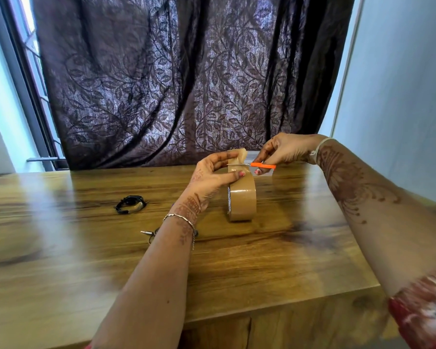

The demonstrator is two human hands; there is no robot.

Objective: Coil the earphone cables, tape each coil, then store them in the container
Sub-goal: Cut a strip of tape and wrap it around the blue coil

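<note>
A brown tape roll (243, 197) stands on edge on the wooden table (262, 260). My left hand (213, 172) pinches a strip pulled up from the roll (239, 155), thumb resting on the roll's top. My right hand (285, 149) grips small orange-handled scissors (262, 165), whose blades lie across the strip. A coiled black earphone cable (131, 204) lies to the left on the table. A second earphone cable (149, 234), its metal plug showing, lies partly hidden under my left wrist.
Behind my right hand a clear container (262, 157) shows only in part, near the table's far edge. A dark leaf-patterned curtain (174, 84) hangs behind the table. The table's front edge and right corner run close to me.
</note>
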